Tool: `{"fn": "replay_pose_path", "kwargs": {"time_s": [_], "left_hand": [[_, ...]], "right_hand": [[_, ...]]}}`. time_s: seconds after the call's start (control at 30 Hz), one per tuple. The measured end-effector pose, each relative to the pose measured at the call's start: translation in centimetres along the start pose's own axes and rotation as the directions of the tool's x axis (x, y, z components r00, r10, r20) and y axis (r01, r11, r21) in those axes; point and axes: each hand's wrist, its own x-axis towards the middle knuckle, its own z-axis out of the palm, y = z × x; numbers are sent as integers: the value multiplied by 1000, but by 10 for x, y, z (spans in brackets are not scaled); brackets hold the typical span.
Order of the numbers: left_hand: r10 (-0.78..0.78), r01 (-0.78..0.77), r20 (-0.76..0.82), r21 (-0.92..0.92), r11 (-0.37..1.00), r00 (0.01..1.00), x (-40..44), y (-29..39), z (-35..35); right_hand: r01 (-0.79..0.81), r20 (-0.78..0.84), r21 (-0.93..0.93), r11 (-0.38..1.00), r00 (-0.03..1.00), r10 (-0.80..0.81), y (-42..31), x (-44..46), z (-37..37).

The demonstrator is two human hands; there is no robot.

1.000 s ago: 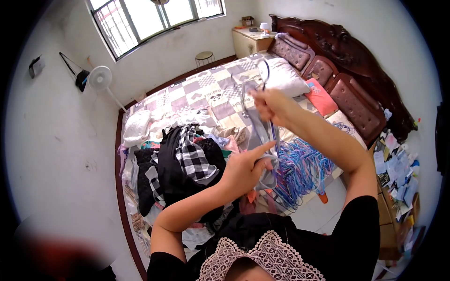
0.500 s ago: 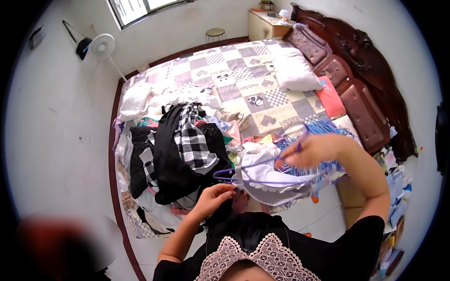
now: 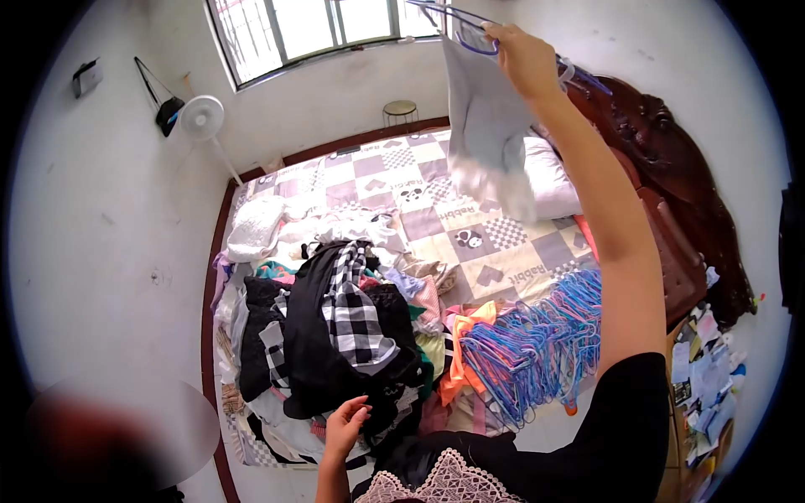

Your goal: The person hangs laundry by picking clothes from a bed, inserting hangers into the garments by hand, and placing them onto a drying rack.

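High on the right, my right hand (image 3: 524, 60) is closed around a blue-purple clothes hanger (image 3: 476, 47). A pale grey-white garment (image 3: 482, 105) hangs from it over the bed, its lower edge blurred by motion. My left hand (image 3: 345, 426) is low beside the clothes pile, fingers loosely bent and slightly apart, with nothing seen in them. Closest to it are a black garment (image 3: 314, 335) and a black-and-white checked garment (image 3: 356, 323) on top of the pile. A large heap of blue and purple hangers (image 3: 537, 352) lies on the bed's near right corner.
The bed (image 3: 419, 222) has a patterned sheet. A white pillow (image 3: 553, 180) and a dark carved headboard (image 3: 671, 168) are at the right. Orange cloth (image 3: 465, 352) lies beside the hanger heap. A fan (image 3: 203, 117) and a stool (image 3: 401, 109) stand along the walls.
My right hand has lifted the hanger and garment from above the hanger heap up toward the window. My left hand has let go of the garment and dropped lower. The view has tilted up.
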Motion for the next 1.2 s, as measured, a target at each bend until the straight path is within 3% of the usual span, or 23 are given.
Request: {"fn": "replay_pose_path", "kwargs": {"time_s": [0.13, 0.2, 0.33, 0.4, 0.47, 0.53, 0.6, 0.67, 0.7, 0.73, 0.8, 0.87, 0.97, 1.0, 1.07, 1.1, 1.13, 1.2], "left_hand": [[30, -34, -65, -68, 997, 997, 3, -12, -5], [35, -37, -95, -13, 999, 995, 4, -15, -5], [110, -69, -149, 256, 964, 983, 7, -14, -7], [207, -119, -226, 349, 929, 952, 5, -8, -6], [192, -76, -274, 383, 921, 943, 3, -4, -8], [237, -50, -364, 455, 889, 901, 1, -13, -13], [198, 11, -394, 471, 882, 898, 0, -25, -21], [254, 64, -491, 542, 838, 833, 1, -24, -22], [335, 81, -455, 681, 728, 825, 4, -35, -30], [333, 94, -469, 680, 727, 818, 7, -32, -31], [420, 182, -474, 801, 570, 774, 19, -25, -31], [382, 235, -445, 842, 485, 810, 31, -34, -39], [457, 275, -373, 923, 268, 807, 51, -71, -57], [460, 276, -381, 920, 279, 802, 53, -77, -61], [575, 193, -392, 906, 376, 718, 59, -83, -71], [697, 168, -365, 927, 336, 618, 63, -84, -74], [687, 177, -368, 926, 334, 627, 59, -70, -73], [664, 122, -344, 926, 357, 664, 59, -68, -73]], "right_hand": [[44, 88, 32, 999, 995, -47, -29, -36, 26], [6, 141, 69, 998, 990, -16, -43, -75, 46], [-224, 441, 149, 963, 887, 138, -74, -192, 95], [-289, 604, 55, 956, 772, 199, -93, -265, 122], [-391, 677, 100, 915, 701, 225, -120, -345, 140], [-431, 848, 40, 901, 492, 198, -156, -416, 142], [-394, 911, 42, 918, 393, 127, -191, -493, 142], [-430, 972, 80, 899, 235, 25, -224, -533, 122], [-497, 992, 55, 866, 126, 9, -239, -548, 113], [-557, 1000, 22, 830, 19, -14, -252, -568, 109], [-685, 989, 144, 714, 75, -128, -266, -604, 101], [-586, 994, 79, 806, -16, -109, -274, -592, 77], [-661, 999, 36, 750, 5, -43, -281, -563, 44], [-690, 999, 32, 723, 30, -16, -282, -558, 34], [-779, 975, 133, 612, 215, 62, -291, -567, 8], [-822, 980, 110, 558, 183, 76, -294, -561, -8], [-863, 985, 82, 499, 145, 89, -300, -556, -26], [-926, 977, 132, 354, 182, 111, -320, -565, -52]]}}
